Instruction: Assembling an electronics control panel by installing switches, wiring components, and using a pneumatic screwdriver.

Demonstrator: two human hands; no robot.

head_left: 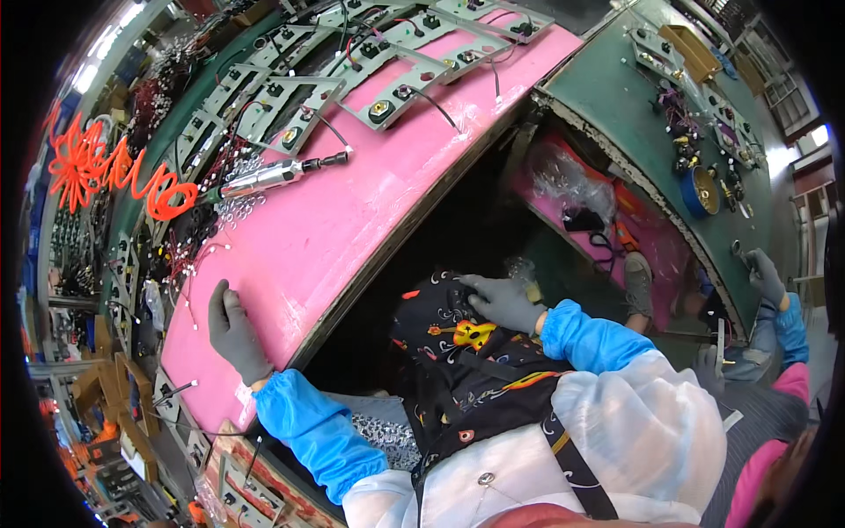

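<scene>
My left hand [236,341], in a grey glove, rests on the pink tabletop [299,255] near its front edge. Its fingers are stretched out and hold nothing. Over my lap lies a black apron [440,321] printed with a yellow guitar and coloured patterns. My right hand [509,304], gloved alike, lies against the apron's upper part, its fingers loosely extended with no object visible in them. Beyond the left hand, a silver air screwdriver [268,179] lies on the pink surface, joined to a coiled orange hose [114,172].
Several grey metal brackets [387,97] with switches and wires stand along the table's far side. Small metal rings [238,209] and wired connectors [189,260] lie left. A dark gap separates the green table [607,97]. A co-worker's gloved hand [766,277] is at the right.
</scene>
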